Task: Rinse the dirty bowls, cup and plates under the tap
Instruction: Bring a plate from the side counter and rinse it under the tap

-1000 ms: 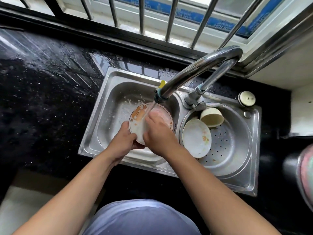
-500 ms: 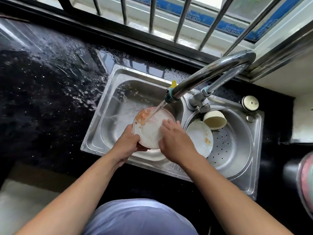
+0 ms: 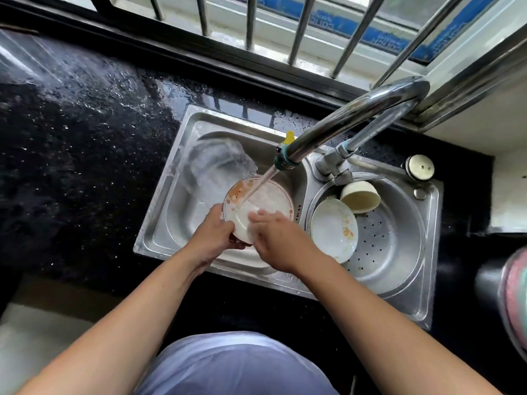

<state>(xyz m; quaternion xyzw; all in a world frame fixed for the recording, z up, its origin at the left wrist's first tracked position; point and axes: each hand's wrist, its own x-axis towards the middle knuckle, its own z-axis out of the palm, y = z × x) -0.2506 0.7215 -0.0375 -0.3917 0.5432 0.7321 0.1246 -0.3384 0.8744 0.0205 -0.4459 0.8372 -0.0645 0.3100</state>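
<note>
While tap [image 3: 336, 129] water strikes the patterned plate [image 3: 263, 202], our left hand [image 3: 212, 233] pinches its near rim; right hand [image 3: 278, 239] fingers lie flat together on its face, scrubbing. Next: rotate plate, rinse orange residue beyond our fingertips.

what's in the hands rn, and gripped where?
The left hand holds the orange-patterned plate by its near-left rim, under the tap stream. The right hand lies flat on its face, rubbing rather than gripping.
</note>
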